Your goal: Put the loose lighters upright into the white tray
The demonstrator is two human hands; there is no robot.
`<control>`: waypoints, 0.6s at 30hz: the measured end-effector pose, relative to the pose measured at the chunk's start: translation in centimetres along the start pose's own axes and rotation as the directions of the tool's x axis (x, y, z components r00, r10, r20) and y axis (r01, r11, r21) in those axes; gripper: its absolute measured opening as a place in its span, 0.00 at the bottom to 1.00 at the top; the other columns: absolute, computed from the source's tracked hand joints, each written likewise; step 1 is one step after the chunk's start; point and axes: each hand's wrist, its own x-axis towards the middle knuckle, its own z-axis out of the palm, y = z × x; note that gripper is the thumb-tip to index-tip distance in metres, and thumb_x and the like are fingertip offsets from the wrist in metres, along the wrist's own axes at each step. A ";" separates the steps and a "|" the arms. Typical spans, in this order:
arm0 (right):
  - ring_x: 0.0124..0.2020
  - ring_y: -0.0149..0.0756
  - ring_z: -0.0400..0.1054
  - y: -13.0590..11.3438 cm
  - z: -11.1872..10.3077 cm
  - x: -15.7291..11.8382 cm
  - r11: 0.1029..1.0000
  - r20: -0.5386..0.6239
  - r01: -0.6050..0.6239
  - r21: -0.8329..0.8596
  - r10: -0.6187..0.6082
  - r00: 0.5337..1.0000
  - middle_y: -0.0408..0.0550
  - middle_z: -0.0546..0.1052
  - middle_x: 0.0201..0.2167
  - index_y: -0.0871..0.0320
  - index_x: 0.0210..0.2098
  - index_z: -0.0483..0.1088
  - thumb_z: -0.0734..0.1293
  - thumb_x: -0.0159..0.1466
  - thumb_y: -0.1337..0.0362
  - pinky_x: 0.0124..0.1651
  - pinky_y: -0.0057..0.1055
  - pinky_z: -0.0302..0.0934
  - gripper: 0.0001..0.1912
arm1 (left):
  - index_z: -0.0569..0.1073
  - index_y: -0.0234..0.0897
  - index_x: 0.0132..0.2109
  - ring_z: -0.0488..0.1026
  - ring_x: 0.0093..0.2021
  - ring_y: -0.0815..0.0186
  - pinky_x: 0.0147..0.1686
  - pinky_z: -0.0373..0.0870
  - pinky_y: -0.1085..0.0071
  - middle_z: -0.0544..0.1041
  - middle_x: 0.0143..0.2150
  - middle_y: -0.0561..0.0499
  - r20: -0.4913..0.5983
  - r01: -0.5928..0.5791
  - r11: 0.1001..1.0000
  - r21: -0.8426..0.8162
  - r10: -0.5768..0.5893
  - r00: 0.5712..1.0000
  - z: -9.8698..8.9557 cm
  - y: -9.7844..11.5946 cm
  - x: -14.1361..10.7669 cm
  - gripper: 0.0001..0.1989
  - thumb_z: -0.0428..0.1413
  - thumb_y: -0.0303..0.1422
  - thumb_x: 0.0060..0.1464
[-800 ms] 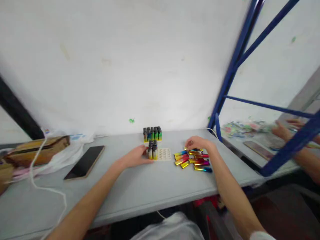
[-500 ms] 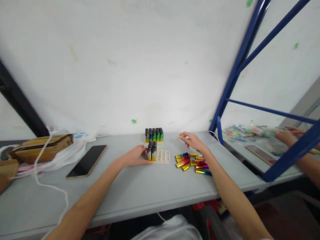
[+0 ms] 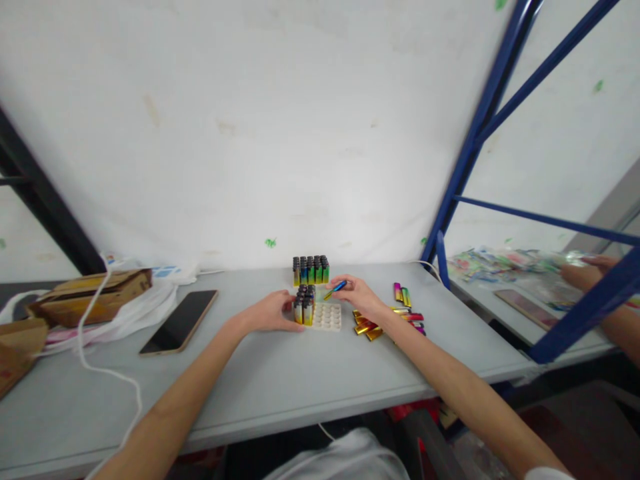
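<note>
A white tray with round holes (image 3: 329, 317) lies on the grey table, its left part filled with upright yellow-and-black lighters (image 3: 304, 308). My left hand (image 3: 274, 311) is curved round the left side of these lighters, fingers closed against them. In my right hand (image 3: 354, 293) is a blue-and-gold lighter (image 3: 338, 289), tilted above the tray's back right. Behind stands a block of upright green, blue and yellow lighters (image 3: 311, 270). Shiny coloured lighters (image 3: 370, 328) lie in a pile under my right forearm, and two more (image 3: 401, 295) lie behind it.
A dark phone (image 3: 180, 322) lies left of my left hand. Further left are a cardboard box (image 3: 95, 297), plastic bags and a white cable (image 3: 80, 347). A blue metal frame (image 3: 463, 160) stands at the right, with another person's hands (image 3: 583, 270) beyond it.
My right hand has moved left and slightly down to the tray, with a lighter now visible in it. Two lighters now lie apart behind the pile. My left hand has stayed by the tray.
</note>
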 end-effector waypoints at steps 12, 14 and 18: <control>0.30 0.33 0.64 -0.2 1.0 -0.3 0.995 0.095 -0.027 -0.099 0.036 0.995 0.43 0.71 0.31 0.57 0.42 0.72 0.68 0.63 0.40 0.33 0.30 0.61 0.26 | 0.76 0.36 0.40 0.72 0.38 0.57 0.37 0.67 0.67 0.75 0.37 0.48 -0.013 -0.006 1.000 0.020 0.006 1.000 0.0 0.3 -0.1 0.30 0.63 0.59 0.44; 0.25 0.29 0.60 -0.3 1.2 -0.4 0.998 0.124 -0.053 -0.046 0.059 0.990 0.39 0.68 0.29 0.56 0.43 0.69 0.69 0.61 0.39 0.29 0.28 0.57 0.26 | 0.76 0.36 0.41 0.72 0.37 0.58 0.37 0.67 0.67 0.75 0.37 0.48 -0.008 0.001 1.000 0.029 -0.001 1.000 0.0 0.3 -0.1 0.30 0.63 0.59 0.44; 0.20 0.25 0.43 -0.4 1.4 -0.3 0.989 0.098 -0.141 0.037 0.137 0.986 0.33 0.54 0.22 0.54 0.35 0.64 0.66 0.62 0.35 0.23 0.26 0.40 0.27 | 0.76 0.36 0.41 0.72 0.38 0.57 0.38 0.67 0.67 0.75 0.38 0.48 -0.009 -0.008 0.999 0.032 0.008 1.000 -0.1 0.4 -0.2 0.31 0.62 0.60 0.45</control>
